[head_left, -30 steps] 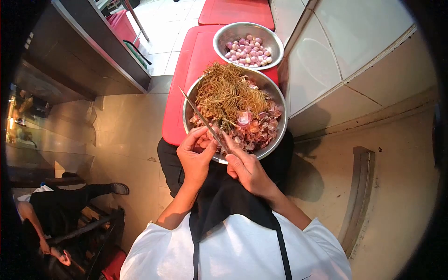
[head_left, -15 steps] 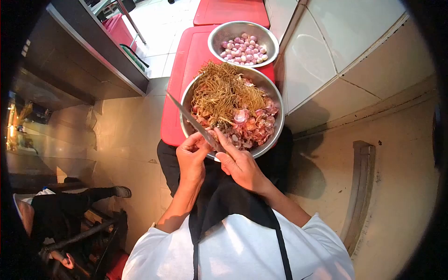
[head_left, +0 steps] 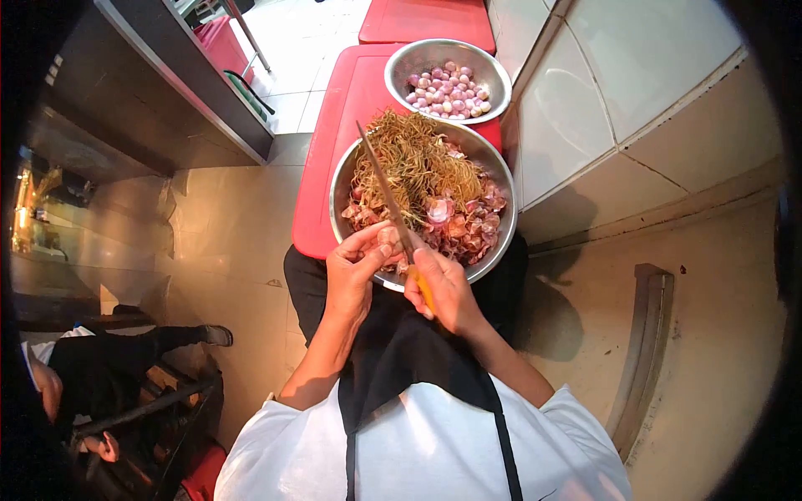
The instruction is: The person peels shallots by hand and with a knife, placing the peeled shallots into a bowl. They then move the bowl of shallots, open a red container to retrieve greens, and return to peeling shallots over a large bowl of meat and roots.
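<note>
My right hand [head_left: 443,288] grips a knife [head_left: 388,190] by its yellow-orange handle, with the long blade pointing up and to the left. In my left hand [head_left: 347,271] a small shallot [head_left: 388,237] is pinched between thumb and fingers, right beside the blade. Both hands are over the near rim of a large metal bowl [head_left: 336,196]. Inside it lie stringy brown dried roots [head_left: 401,171] and pinkish shallot skins [head_left: 468,225]. Farther off, a smaller metal bowl [head_left: 399,65] contains several peeled shallots [head_left: 447,90].
Both bowls rest on a red lidded box [head_left: 322,175], with another red box [head_left: 426,21] behind. A tiled wall [head_left: 568,108] runs close on the right. At lower left, a person [head_left: 100,367] in dark trousers sits near a dark frame.
The knife has swung more upright and its tip has moved right, showing its handle. My fingers have shifted and the shallot is now visible. The whole view has slid slightly.
</note>
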`<state>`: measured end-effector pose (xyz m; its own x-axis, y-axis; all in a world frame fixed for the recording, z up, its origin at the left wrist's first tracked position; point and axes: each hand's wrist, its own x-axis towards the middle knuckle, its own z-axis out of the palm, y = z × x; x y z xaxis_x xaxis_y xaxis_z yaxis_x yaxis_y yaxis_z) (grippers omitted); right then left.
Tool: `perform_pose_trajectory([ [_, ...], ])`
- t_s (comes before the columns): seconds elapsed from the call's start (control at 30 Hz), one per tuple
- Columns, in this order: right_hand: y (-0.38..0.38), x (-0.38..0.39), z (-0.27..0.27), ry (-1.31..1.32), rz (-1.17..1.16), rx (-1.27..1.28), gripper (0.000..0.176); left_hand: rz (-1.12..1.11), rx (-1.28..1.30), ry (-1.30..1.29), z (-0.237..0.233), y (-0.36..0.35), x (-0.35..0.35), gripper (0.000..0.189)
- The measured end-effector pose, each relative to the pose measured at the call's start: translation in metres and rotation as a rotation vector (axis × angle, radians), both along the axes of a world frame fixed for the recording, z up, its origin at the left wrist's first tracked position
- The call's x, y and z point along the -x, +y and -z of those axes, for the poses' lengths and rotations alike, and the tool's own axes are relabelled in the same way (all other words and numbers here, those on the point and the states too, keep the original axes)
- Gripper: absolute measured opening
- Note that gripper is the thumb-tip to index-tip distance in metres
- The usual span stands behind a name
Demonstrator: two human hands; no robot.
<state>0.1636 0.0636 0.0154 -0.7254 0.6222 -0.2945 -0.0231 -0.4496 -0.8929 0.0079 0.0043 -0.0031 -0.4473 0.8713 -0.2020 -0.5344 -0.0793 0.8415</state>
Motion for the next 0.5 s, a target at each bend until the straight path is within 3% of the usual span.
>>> perform_pose_trajectory([
  [0.1, 0.009, -0.003, -0.004, 0.061, -0.044, 0.137, 0.040, 0.076, -0.037, -0.128, -0.003, 0.001, 0.006, 0.037],
  [0.27, 0.013, -0.002, -0.005, 0.034, -0.059, 0.152, 0.047, 0.114, -0.093, -0.275, 0.002, 0.006, 0.006, 0.037],
  [0.37, 0.015, -0.001, -0.004, 0.020, -0.053, 0.135, 0.047, 0.045, 0.018, -0.010, -0.001, 0.008, -0.004, 0.036],
  [0.5, 0.019, 0.000, 0.001, -0.006, 0.007, 0.158, 0.046, 0.068, 0.010, -0.129, 0.002, 0.008, 0.003, 0.038],
])
